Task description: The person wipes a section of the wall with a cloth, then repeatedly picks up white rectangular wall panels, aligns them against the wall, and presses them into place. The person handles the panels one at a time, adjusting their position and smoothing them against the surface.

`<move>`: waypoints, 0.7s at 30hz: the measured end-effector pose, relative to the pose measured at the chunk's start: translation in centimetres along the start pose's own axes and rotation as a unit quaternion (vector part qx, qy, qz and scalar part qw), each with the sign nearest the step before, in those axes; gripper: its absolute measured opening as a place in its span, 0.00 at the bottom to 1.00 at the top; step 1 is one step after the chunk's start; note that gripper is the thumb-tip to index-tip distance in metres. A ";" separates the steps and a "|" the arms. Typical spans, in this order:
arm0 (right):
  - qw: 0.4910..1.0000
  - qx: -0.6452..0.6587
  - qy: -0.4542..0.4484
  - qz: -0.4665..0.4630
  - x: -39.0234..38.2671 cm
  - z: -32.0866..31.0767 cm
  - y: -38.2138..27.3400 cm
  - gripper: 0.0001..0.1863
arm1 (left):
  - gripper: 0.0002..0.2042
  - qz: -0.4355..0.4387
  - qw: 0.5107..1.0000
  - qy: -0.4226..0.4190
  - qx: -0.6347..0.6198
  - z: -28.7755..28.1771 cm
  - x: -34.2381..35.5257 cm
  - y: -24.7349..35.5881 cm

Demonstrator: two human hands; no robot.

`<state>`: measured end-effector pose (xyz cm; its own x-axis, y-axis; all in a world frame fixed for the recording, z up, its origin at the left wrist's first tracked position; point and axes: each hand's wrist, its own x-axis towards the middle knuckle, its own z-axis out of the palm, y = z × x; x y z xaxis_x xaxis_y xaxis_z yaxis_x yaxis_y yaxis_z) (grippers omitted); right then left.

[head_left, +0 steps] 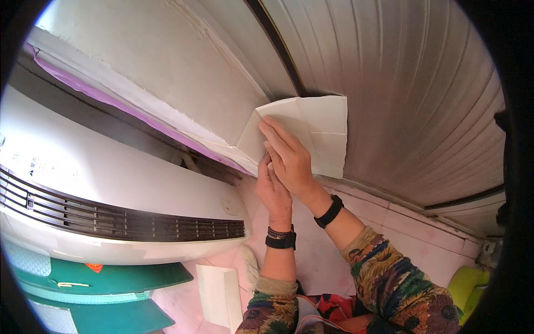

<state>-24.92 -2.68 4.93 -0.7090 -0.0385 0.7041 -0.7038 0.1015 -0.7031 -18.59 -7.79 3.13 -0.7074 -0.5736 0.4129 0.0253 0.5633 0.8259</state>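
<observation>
A creased off-white sheet of stiff paper or thin card (328,119) stands folded into the corner where the pale wall meets the ribbed grey panel. My right hand (292,158) presses on it with fingers stretched out, pointing up and to the left. Just below, my left hand (272,192) rests against the sheet's lower edge, fingers extended and partly covered by the right hand. Neither hand visibly wraps round anything. Each wrist wears a black band, and both sleeves are patterned.
A white air conditioner (139,189) with a dark grille fills the left side. Purple edging (139,114) runs along the wall's bottom. Green boards (117,278) and another off-white sheet (217,295) lie below. A lime-green object (467,289) stands at the lower right on pink tiles (411,231).
</observation>
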 end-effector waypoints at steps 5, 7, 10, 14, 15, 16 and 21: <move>0.998 -0.028 0.056 -0.011 -0.7 0.6 0.3 0.27 | 0.15 0.011 1.000 0.001 -0.028 0.2 -0.2 0.1; 0.997 -0.032 0.065 -0.021 -0.7 0.7 0.4 0.27 | 0.15 0.017 0.998 0.006 -0.064 0.5 0.0 -0.1; 0.997 -0.033 0.063 -0.038 -0.4 0.7 0.4 0.28 | 0.15 0.040 0.994 0.009 -0.100 0.5 -0.1 -0.5; 0.998 -0.028 0.038 -0.042 -0.1 0.9 0.4 0.27 | 0.16 0.008 0.995 -0.016 -0.100 0.3 -0.4 -0.7; 0.998 -0.030 0.030 -0.041 -0.1 0.8 0.4 0.27 | 0.17 0.007 0.996 -0.015 -0.093 0.3 -0.4 -0.7; 0.998 -0.030 0.023 -0.040 -0.1 0.8 0.4 0.27 | 0.17 0.009 0.997 -0.013 -0.077 0.3 -0.4 -0.7; 1.000 0.007 0.009 -0.005 0.1 0.9 0.4 0.30 | 0.15 0.014 0.998 -0.005 -0.068 0.3 -0.3 -0.5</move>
<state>-25.30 -3.52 4.67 -0.7013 -0.0206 0.7126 -0.7113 0.0869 -0.6975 -18.56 -7.74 2.44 -0.7116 -0.5533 0.4329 0.1398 0.4924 0.8591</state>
